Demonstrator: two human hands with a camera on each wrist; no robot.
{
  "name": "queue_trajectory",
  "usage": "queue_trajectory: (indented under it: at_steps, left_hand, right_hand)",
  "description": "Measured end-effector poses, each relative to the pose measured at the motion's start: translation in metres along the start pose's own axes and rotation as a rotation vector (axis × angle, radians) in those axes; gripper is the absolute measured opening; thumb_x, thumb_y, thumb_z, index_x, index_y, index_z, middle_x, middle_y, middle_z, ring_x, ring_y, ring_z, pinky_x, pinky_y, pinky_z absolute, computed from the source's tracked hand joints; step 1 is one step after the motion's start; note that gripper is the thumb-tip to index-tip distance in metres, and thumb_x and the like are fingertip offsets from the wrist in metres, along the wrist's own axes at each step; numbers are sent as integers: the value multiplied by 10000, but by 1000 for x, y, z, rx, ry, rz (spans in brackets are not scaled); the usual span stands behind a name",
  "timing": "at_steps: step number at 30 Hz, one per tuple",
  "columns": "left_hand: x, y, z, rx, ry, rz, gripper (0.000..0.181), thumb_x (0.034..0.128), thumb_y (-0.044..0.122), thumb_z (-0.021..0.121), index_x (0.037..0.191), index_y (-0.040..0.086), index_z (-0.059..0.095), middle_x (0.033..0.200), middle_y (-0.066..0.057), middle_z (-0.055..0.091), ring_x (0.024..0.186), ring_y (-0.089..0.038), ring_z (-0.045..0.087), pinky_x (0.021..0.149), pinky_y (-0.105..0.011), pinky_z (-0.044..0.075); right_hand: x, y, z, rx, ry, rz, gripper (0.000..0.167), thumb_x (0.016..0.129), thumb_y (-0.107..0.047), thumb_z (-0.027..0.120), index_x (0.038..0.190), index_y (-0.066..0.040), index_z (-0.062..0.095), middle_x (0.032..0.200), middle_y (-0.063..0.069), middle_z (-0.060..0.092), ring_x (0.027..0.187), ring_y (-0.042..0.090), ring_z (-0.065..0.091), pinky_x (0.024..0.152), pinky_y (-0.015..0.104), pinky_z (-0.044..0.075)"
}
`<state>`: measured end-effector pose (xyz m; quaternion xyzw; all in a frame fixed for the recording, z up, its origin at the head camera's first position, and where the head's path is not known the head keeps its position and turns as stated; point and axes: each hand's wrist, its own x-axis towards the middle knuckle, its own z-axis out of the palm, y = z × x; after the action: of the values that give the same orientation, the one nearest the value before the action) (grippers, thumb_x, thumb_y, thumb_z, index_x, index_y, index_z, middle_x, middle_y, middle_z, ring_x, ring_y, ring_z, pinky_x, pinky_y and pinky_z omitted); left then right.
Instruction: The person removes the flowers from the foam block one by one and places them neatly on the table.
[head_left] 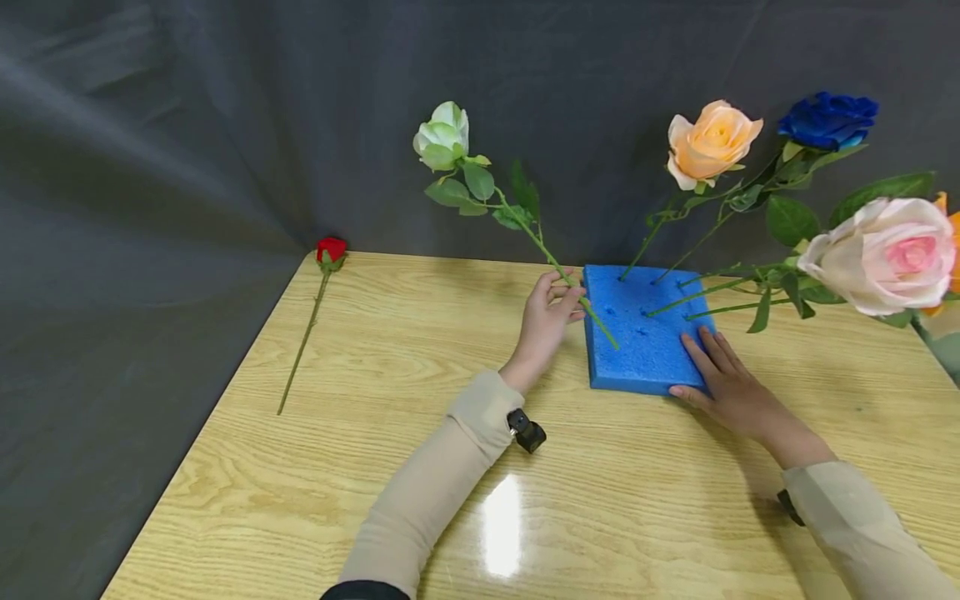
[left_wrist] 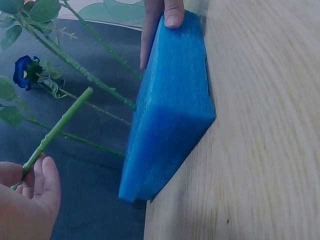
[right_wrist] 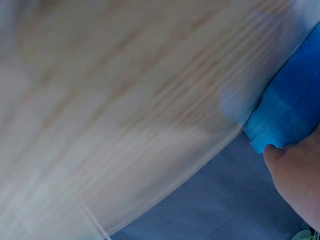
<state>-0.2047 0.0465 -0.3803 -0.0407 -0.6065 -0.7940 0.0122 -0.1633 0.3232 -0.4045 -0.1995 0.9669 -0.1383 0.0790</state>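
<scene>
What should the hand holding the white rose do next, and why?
Probably the left hand should lower the stem of the white rose into a free hole in the foam: its tip is clear of the foam, other stems stand there, and the right hand rests on it.

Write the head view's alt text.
A person's left hand holds a pale green rose by its stem near a blue foam block, which the right hand touches. Other roses lean from the block; a red rose lies on the table.
</scene>
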Motion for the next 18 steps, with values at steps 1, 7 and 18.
queue_trajectory:
  at_steps: [1, 7, 18]
  left_hand:
    - [0, 1, -2, 0, -1, -6, 328, 992, 87, 504, 1315, 34, 484, 1181, -308, 571, 876, -264, 643, 884, -382, 573]
    - [-4, 5, -18, 20, -23, -48, 367, 986, 96, 519, 1351, 84, 477, 1188, -290, 578, 835, -160, 633, 868, -325, 577]
    - [-12, 13, -45, 54, -17, -78, 338, 1012, 139, 474, 1349, 112, 485, 1112, -181, 610, 887, -202, 629, 902, -379, 566]
  right_hand:
    - [0, 0, 0, 0, 3, -2, 840, 981, -465, 469, 1543, -79, -21, 1575, 277, -103, 1441, 487, -85, 1010, 744, 218]
    - [0, 0, 0, -6, 20, -14, 832, 983, -460, 466, 1543, -74, -13, 1576, 278, -87, 1441, 491, -69, 999, 747, 231]
    - [0, -2, 0, -2, 10, -5, 838, 981, -468, 466, 1542, -66, -9, 1577, 276, -92, 1441, 492, -67, 1009, 743, 223]
